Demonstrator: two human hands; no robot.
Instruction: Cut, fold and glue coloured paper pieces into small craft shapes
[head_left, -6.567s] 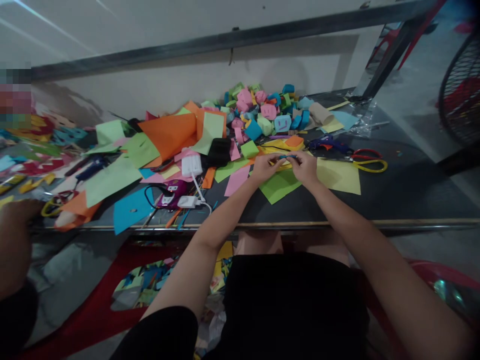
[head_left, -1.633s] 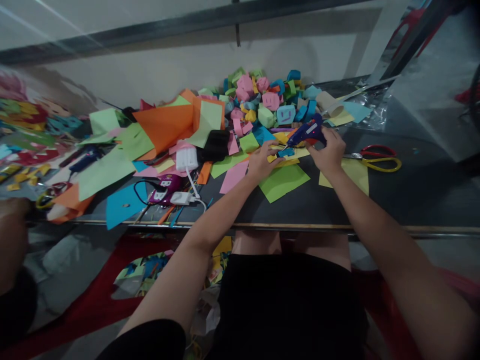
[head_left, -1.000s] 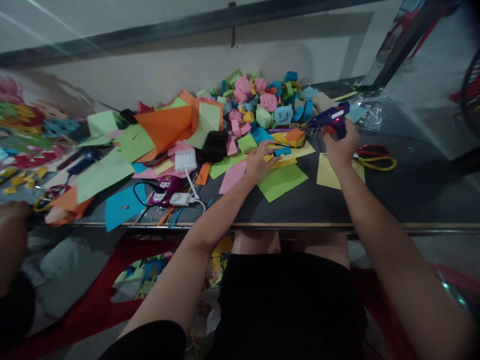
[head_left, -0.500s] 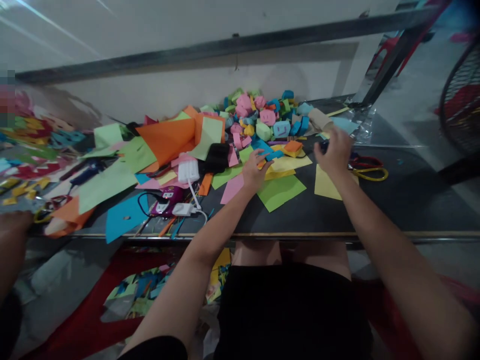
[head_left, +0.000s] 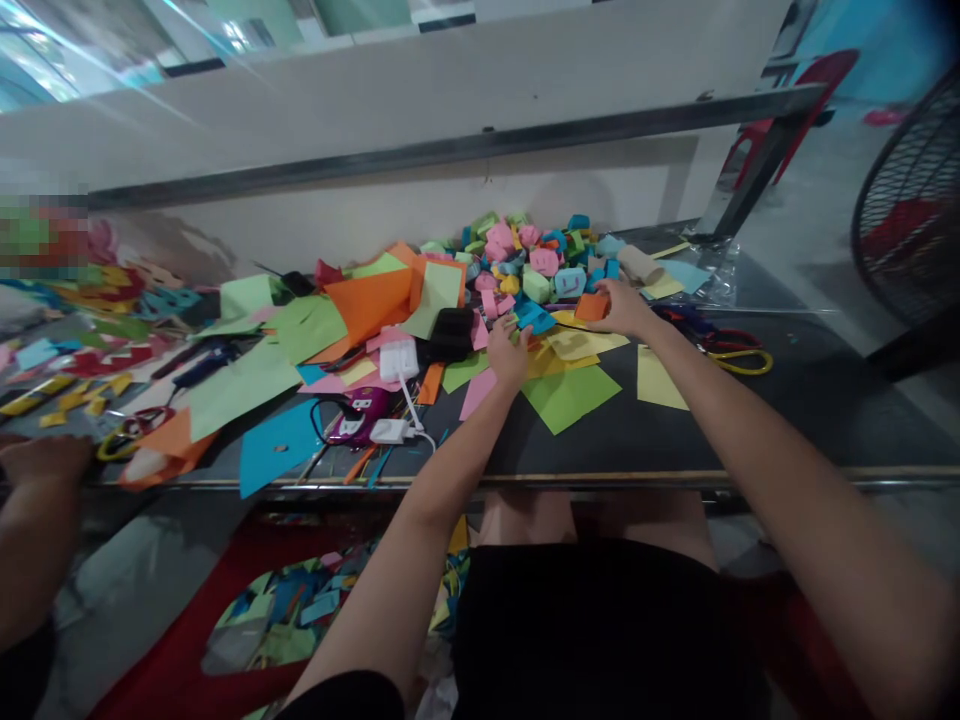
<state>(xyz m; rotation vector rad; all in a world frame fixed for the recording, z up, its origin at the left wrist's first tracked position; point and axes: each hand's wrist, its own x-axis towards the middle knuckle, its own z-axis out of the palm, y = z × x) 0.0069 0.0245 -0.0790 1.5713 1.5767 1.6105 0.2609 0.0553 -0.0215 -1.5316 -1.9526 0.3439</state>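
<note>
My right hand [head_left: 628, 308] reaches in from the right, with its fingers closed on the edge of a small orange folded paper piece [head_left: 592, 307]. My left hand [head_left: 509, 355] hovers over loose paper, its thumb and fingers apart. Just beyond its fingers lies a blue folded paper piece [head_left: 535, 317]. Under and between the hands are yellow paper sheets [head_left: 589, 343] and a green sheet [head_left: 571, 397]. Behind them rises a heap of small folded paper shapes [head_left: 537, 286] in pink, blue and green, some with faces drawn on.
Scissors with red and yellow handles [head_left: 739, 358] lie at right, near a cardboard roll [head_left: 640, 265]. A purple power strip [head_left: 361, 415] with white plugs and cords sits left. Another person's hand [head_left: 45, 462] rests at far left. A fan [head_left: 911, 200] stands at right.
My right hand has moved left from beside the scissors to the orange piece. My left hand has drawn slightly away from the blue piece. The view has tilted upward.
</note>
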